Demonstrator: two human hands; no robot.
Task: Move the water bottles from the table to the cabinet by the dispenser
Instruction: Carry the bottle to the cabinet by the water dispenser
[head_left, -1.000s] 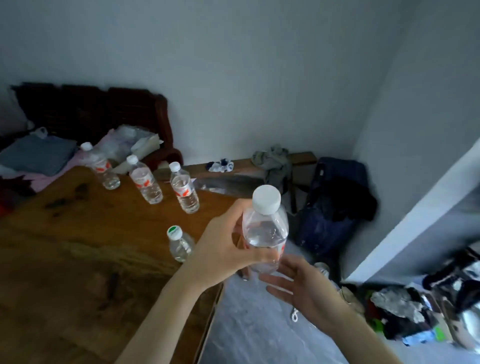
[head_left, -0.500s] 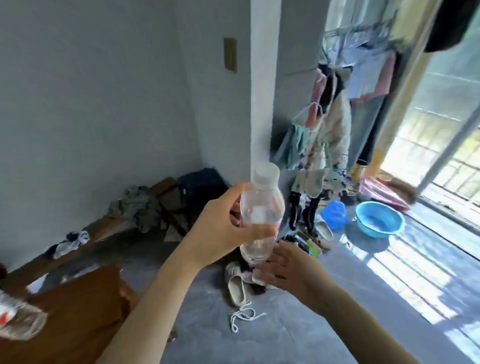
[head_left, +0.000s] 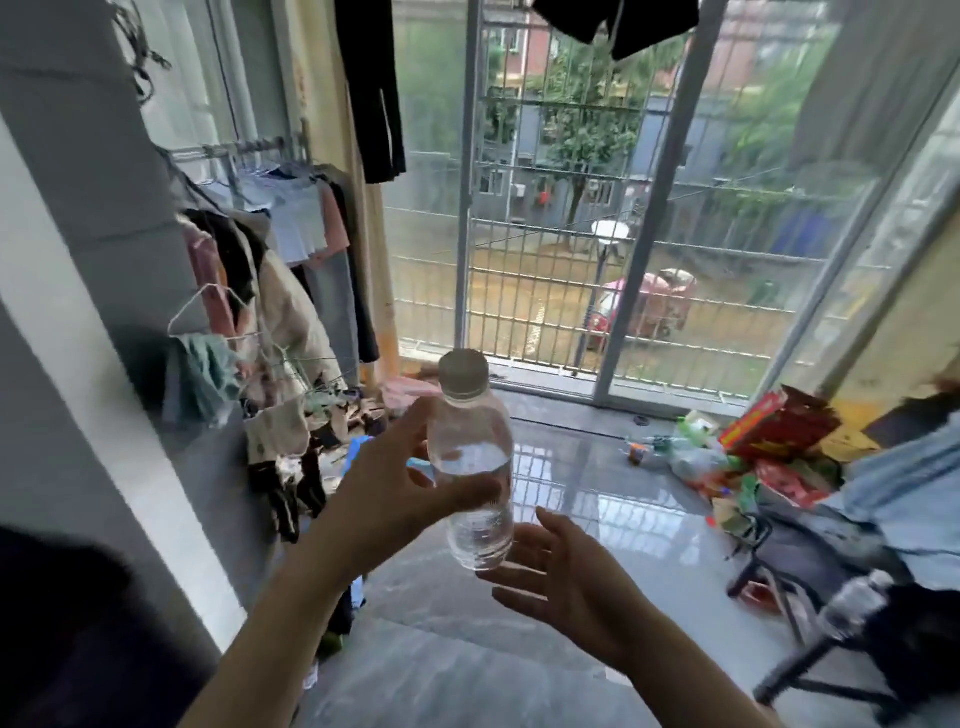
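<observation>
Gripping an upright clear plastic water bottle with a white cap (head_left: 471, 457), the left hand (head_left: 389, 499) wraps its middle; the right hand (head_left: 566, 577) waits below, fingers spread apart.

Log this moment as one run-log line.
phase: carrying | left hand: grips water bottle, upright | right hand: open below bottle | cabinet, dispenser: not in view

The view has swung from the table and wall to a barred window (head_left: 545, 260), clothes rack (head_left: 270, 249) now left.
</observation>
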